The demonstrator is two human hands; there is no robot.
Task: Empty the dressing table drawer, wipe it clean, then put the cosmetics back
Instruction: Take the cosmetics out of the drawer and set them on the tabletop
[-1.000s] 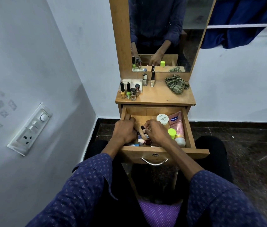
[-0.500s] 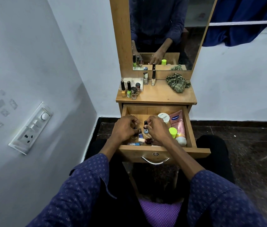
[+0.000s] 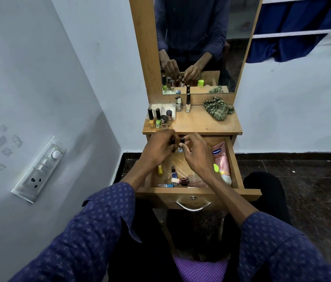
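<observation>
The wooden drawer [image 3: 234, 159] of the dressing table stands pulled out. Inside lie a pink lotion tube [image 3: 220, 159], a neon-green cap [image 3: 215, 168], a yellow bottle [image 3: 160, 170] and several small nail polish bottles [image 3: 182, 181]. My left hand [image 3: 158, 148] and my right hand [image 3: 196, 154] are raised above the drawer's back part, close together. The left hand grips a dark small bottle [image 3: 30, 141]. The right hand pinches a small black-capped bottle [image 3: 181, 145]. On the table top [image 3: 201, 124] stand several nail polish bottles [image 3: 158, 120].
A crumpled green checked cloth [image 3: 217, 107] lies at the back right of the table top. A mirror [image 3: 201, 43] rises behind it. A wall with a switch panel [image 3: 40, 169] is close on the left. My knees flank the drawer.
Both hands have lifted out of the drawer's front part and moved back toward the table top, each carrying a small bottle. More bottles in the drawer's front are now uncovered.
</observation>
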